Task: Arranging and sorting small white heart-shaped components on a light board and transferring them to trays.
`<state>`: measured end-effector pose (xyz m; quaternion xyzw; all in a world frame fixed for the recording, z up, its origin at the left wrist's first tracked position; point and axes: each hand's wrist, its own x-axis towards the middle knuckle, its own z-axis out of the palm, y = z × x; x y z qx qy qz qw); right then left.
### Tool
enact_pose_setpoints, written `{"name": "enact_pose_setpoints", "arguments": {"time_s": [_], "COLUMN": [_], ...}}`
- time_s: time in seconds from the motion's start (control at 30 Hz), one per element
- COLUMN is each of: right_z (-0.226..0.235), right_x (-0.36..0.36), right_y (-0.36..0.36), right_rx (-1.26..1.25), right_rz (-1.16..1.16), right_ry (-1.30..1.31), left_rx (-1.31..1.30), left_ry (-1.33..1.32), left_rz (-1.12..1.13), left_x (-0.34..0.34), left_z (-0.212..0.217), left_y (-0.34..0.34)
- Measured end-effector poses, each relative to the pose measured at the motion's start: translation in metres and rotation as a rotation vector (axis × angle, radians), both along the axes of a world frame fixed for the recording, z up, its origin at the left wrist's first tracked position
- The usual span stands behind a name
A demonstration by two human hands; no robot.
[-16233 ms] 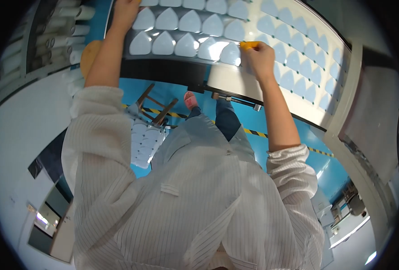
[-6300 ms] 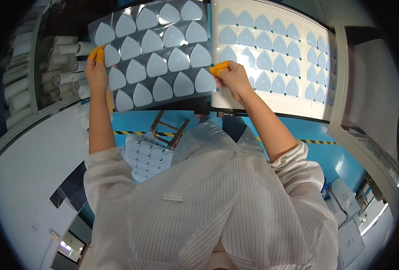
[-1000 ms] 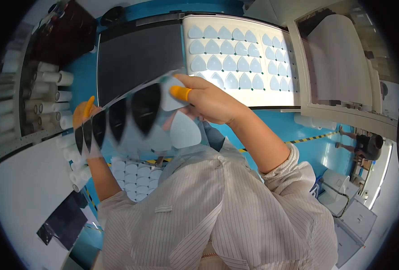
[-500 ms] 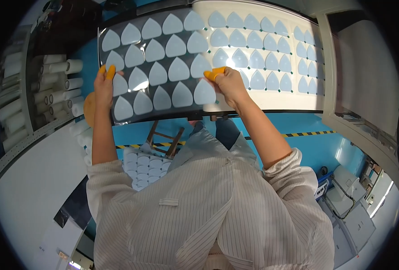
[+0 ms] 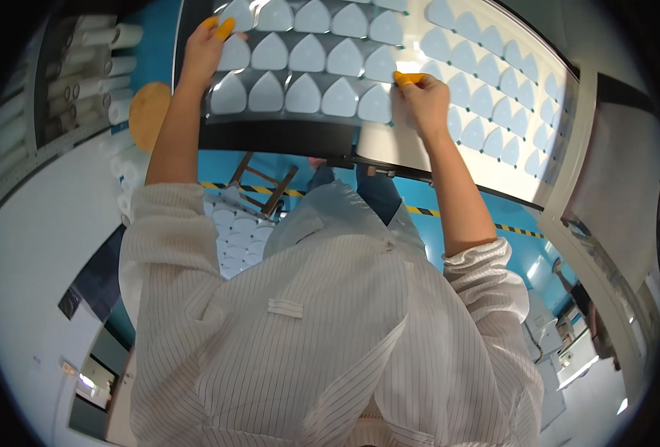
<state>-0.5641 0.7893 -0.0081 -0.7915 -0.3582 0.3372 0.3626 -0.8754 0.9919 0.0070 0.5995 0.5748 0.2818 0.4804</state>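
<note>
Transparent sheet (image 5: 289, 71) is held between two hands, laid out over the dark surface (image 5: 278, 136) with its right end overlapping the white surface (image 5: 393, 147). Whether it is resting or just lifted can't be told. Far edge is cut off by the frame. Rows of pale blue shield-shaped pieces (image 5: 307, 54) are carried on it, points facing away from the body.

Left hand (image 5: 205, 54): left edge is pinched between thumb and finger, next to the end pieces; yellow finger covers (image 5: 225, 28) are worn. Remaining fingers are curled and partly hidden. Right hand (image 5: 428, 103): right edge is pinched at the fingertips, yellow covers there too; rest of the hand is folded in. No wide spread on either.

Handling, as judged: light, thin, floppy film; sag or creasing is to be expected if one side is let go. Strong glare suggests a slick face, so a dry, firm pinch is needed. Pieces look easily scuffed or marked; pressing on them is best avoided. Hold is best taken on the bare side margins, both sides at once, with slight even tension.

Similar blue pieces (image 5: 486, 71) are set out in rows on the white surface to the right. Wooden disc (image 5: 150, 117) is seen beside the left forearm, white rolls (image 5: 123, 65) further left.
</note>
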Motion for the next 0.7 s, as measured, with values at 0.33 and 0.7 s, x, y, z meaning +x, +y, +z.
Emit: {"name": "enact_pose_setpoints", "arguments": {"time_s": [0.33,0.7], "right_z": [0.007,0.011], "right_x": [-0.006,-0.01], "right_y": [0.001,0.005], "right_rx": [-0.039,-0.086], "right_rz": [-0.023,-0.045], "right_ry": [-0.047,-0.109], "left_rx": [0.084,0.296], "left_ry": [0.0,0.252], "left_rz": [-0.047,-0.102], "left_x": [0.014,0.009], "left_z": [0.022,-0.007], "left_y": [-0.01,0.009]}}
